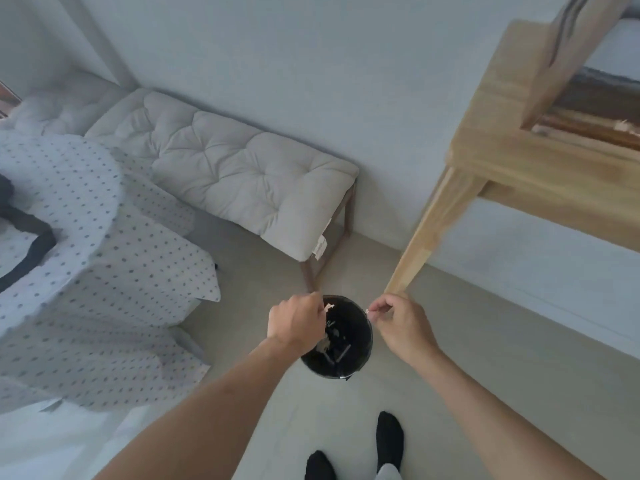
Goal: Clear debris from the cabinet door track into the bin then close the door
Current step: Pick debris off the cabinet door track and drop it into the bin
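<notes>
A round black bin (349, 344) stands on the floor below me, with pale scraps and dark bits lying inside. My left hand (298, 322) hovers over the bin's left rim, fingers pinched on a small pale piece of debris (328, 307). My right hand (398, 323) is at the bin's right rim, thumb and forefinger pinched on another tiny pale scrap (367, 310). The light wooden cabinet (512, 109) stands on legs at the upper right. Its open front shows the bottom track, where a pale crumb of debris (622, 125) lies.
A cushioned bench (242, 168) sits against the wall at the back. A bed with a dotted cover (104, 254) fills the left side. A cabinet leg (426, 230) comes down just behind the bin. My feet in black socks (389, 441) stand on pale floor.
</notes>
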Demonstrator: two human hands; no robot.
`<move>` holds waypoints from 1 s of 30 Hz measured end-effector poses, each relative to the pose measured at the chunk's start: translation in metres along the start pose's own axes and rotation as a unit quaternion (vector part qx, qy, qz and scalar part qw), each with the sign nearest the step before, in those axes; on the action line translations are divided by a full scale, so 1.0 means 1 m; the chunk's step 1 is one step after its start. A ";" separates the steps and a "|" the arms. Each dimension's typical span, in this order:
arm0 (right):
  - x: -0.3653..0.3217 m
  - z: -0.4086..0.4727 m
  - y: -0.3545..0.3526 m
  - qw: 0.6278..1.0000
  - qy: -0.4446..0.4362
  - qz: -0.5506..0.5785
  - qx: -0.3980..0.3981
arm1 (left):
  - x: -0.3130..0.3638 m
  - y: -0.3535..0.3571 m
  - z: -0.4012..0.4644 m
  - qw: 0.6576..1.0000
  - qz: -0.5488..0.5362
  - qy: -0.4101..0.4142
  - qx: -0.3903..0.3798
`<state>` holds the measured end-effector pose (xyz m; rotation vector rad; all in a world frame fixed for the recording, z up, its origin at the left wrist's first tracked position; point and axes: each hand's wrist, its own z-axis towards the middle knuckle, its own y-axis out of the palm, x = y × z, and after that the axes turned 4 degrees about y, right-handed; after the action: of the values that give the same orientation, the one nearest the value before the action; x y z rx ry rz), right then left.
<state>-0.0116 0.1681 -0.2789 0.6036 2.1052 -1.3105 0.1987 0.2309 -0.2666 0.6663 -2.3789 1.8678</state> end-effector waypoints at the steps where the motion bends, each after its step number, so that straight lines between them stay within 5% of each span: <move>1: 0.011 0.007 0.014 1.000 0.006 -0.010 -0.009 | -0.008 0.017 0.004 1.000 0.000 -0.007 -0.007; 17: 0.159 0.120 0.210 0.989 0.069 -0.097 -0.083 | -0.106 0.231 0.075 0.989 -0.031 -0.103 -0.100; 23: 0.163 0.120 0.196 0.987 0.089 -0.102 -0.088 | -0.110 0.228 0.076 0.981 -0.019 -0.077 -0.178; 30: 0.117 0.074 0.113 0.990 0.092 -0.091 -0.063 | -0.077 0.146 0.049 0.989 -0.022 -0.056 -0.137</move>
<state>-0.0067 0.1563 -0.4575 0.5036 2.4224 -1.2468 0.2272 0.2344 -0.4365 0.8052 -2.5985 1.4819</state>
